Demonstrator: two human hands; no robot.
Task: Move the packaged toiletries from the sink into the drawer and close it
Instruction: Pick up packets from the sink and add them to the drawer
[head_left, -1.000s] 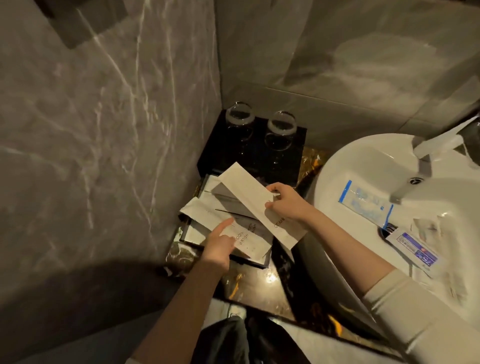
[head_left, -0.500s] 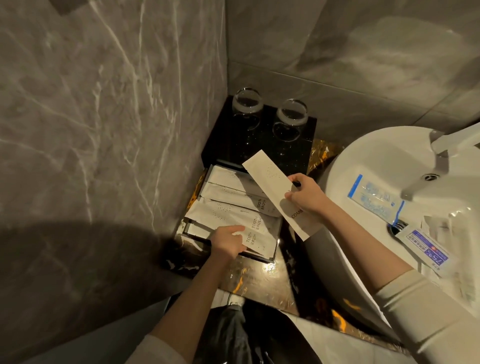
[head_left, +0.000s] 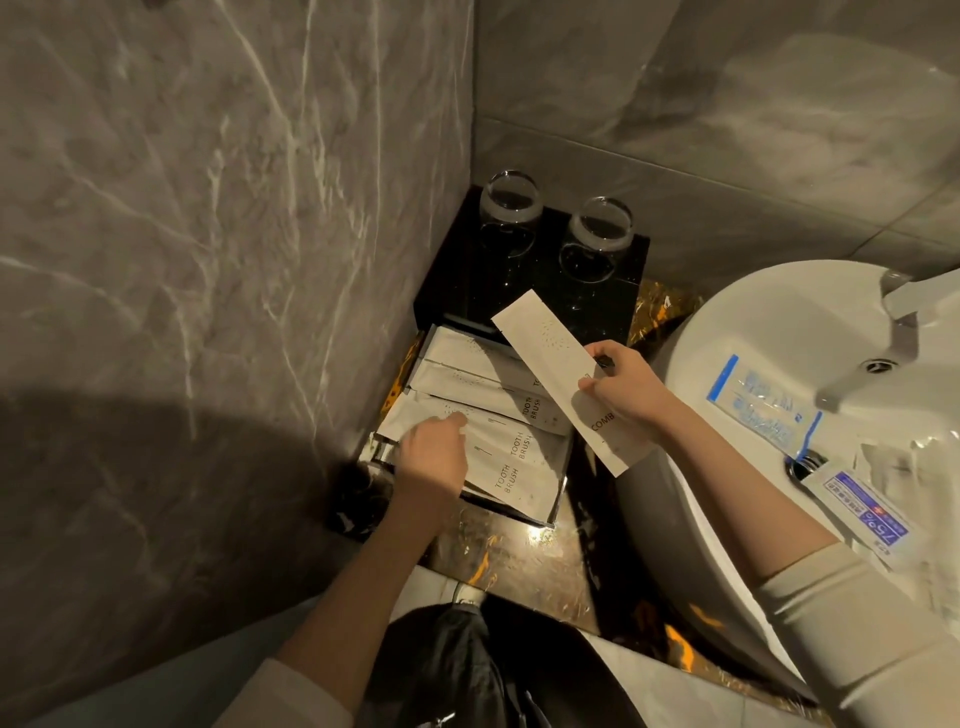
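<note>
Long white packet marked COMB (head_left: 571, 387), pinched near its lower half between thumb and fingers of the right hand (head_left: 626, 387), held tilted in the air over the right edge of the open drawer (head_left: 556, 512), upper end reaching toward the black box. In the drawer, a fanned stack of white packets (head_left: 493, 410), several printed TOOTH BRUSH, overlapping one another and lying at a slant. On the near left part of that stack, the left hand (head_left: 434, 457), grip loosely curled, fingertips pressing down on the topmost packet, nothing clasped inside it. Behind the drawer, a black box (head_left: 467, 280) in the corner, carrying two clear glasses (head_left: 511, 208) side by side, upside down. Under all of it, a dark glossy counter (head_left: 519, 561) with gold veining. To the right, a white sink (head_left: 727, 322) with a tap (head_left: 906, 312) over the bowl; inside the bowl a clear packet with blue edging (head_left: 758, 402) and, nearer the drain, a white and blue packet marked 75% (head_left: 862, 512), more crumpled clear wrapping just beside it. Grey marble walls (head_left: 208, 234) on the left and at the back.
</note>
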